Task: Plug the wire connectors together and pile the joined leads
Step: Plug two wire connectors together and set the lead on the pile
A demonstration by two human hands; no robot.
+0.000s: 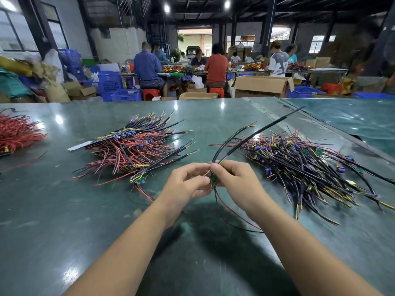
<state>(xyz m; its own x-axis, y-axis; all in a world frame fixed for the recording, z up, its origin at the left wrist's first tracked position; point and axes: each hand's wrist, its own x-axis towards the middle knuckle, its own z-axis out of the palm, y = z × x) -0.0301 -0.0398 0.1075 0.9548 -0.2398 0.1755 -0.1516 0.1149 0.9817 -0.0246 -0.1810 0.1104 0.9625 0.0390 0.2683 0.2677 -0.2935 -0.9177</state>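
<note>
The left hand (188,181) and right hand (232,178) meet above the middle of the green tabletop (64,221), fingertips almost touching. Both have curled fingers pinching one lead assembly: the right hand's thumb and fingers grip a small green circuit board (214,179), and the left hand's fingertips pinch the thin wires just beside that board. Whether a connector sits between the fingertips cannot be made out. From the grasp a black sheathed lead (256,134) rises up and away toward the far right edge, with purple and yellow cores showing at the fingers, while a red wire (237,214) and a black one trail down onto the tabletop toward the near edge.

Left of the hands lies a pile of red and black leads (132,150) with blue parts among them; one lead with a green board lies at its near edge, close to the left hand. Right of the hands, a looser heap of black leads (303,167) with yellow and purple ends spreads toward the right edge. A bundle of red wires (17,133) lies at the far left edge.

Beyond the far edge, open cardboard boxes (261,86) and blue plastic crates (126,95) stand on the floor; their contents are not visible. People sit on red stools (151,94) at other tables.
</note>
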